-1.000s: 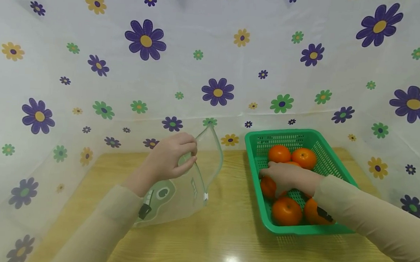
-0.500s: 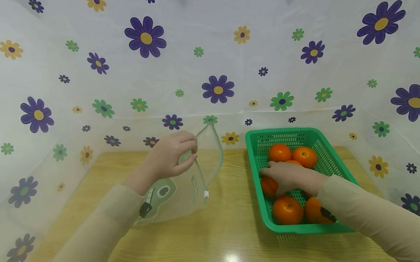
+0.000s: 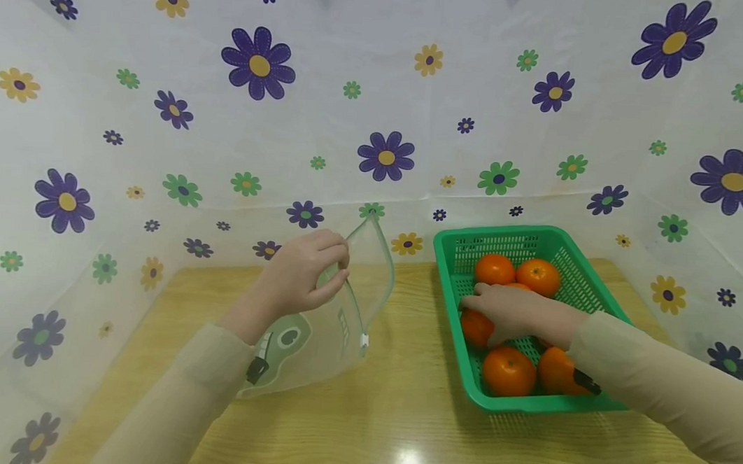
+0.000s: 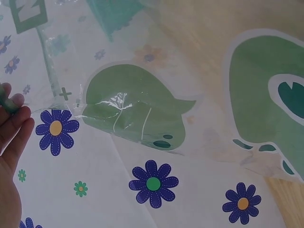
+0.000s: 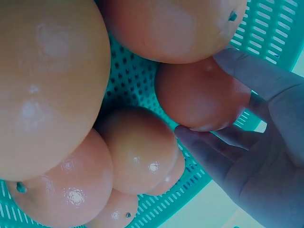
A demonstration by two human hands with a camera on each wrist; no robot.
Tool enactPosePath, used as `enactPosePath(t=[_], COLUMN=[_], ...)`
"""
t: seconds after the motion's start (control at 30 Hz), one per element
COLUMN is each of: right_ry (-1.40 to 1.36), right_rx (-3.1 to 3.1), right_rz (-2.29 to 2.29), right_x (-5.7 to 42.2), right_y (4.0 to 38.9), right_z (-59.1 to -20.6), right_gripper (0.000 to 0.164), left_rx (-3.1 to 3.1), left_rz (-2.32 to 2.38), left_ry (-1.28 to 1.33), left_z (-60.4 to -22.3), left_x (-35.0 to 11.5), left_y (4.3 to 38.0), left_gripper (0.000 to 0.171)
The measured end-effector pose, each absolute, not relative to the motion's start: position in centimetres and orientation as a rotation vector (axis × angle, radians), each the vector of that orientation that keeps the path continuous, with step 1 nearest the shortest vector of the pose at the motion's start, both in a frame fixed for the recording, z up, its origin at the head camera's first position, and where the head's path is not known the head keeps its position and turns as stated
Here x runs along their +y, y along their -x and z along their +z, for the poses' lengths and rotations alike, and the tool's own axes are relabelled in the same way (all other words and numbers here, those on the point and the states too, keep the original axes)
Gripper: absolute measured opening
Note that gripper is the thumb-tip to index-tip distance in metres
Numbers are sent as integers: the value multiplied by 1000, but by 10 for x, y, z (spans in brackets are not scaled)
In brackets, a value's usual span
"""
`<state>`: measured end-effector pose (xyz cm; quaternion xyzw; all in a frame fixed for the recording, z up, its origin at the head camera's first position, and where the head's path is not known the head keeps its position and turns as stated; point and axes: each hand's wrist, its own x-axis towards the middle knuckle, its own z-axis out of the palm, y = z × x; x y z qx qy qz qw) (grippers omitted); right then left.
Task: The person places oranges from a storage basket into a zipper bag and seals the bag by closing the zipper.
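My left hand (image 3: 303,270) pinches the top edge of a clear zip bag (image 3: 333,353) between thumb and fingers. The bag's mouth gapes toward the right, and a white slider (image 3: 364,340) sits at its lower end. In the left wrist view, green cartoon prints (image 4: 133,104) show on the film. Inside the green basket (image 3: 529,406), my right hand (image 3: 521,315) reaches down over an orange (image 3: 476,328) at the left wall. The right wrist view has thumb and fingers on either side of that orange (image 5: 199,97), touching it.
More oranges lie around the right hand: one at the front (image 3: 509,371), one under the sleeve (image 3: 556,371), and others behind (image 3: 538,276). A wooden table (image 3: 400,416) carries bag and basket. Flowered white sheeting (image 3: 327,124) rises behind and along both sides.
Almost nothing differs. The whole view has shifted slightly, while both hands keep their places on the bag and at the orange.
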<state>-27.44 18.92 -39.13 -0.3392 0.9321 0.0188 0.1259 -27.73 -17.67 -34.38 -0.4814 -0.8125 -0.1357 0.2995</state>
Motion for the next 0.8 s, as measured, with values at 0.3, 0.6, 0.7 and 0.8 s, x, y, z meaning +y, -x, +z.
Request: enactPosePath(t=[0.3, 0.6, 0.7, 0.8], right_ry=[1015, 1083, 1102, 1099], right_rx=[2721, 2781, 2795, 2809], right_rz=[23, 46, 25, -1], right_x=[191, 194, 196, 197], right_y=[276, 271, 270, 269], right_z=[-384, -375, -370, -365], right_gripper=[68, 70, 69, 69], left_rx=[-2171, -2176, -2183, -2187], left_rz=[-353, -362, -372, -375], left_ry=[1266, 1266, 1263, 1255], left_z=[-344, -345, -345, -345], left_x=[-176, -174, -174, -174], left_y=[279, 283, 283, 283], left_gripper=[11, 11, 11, 11])
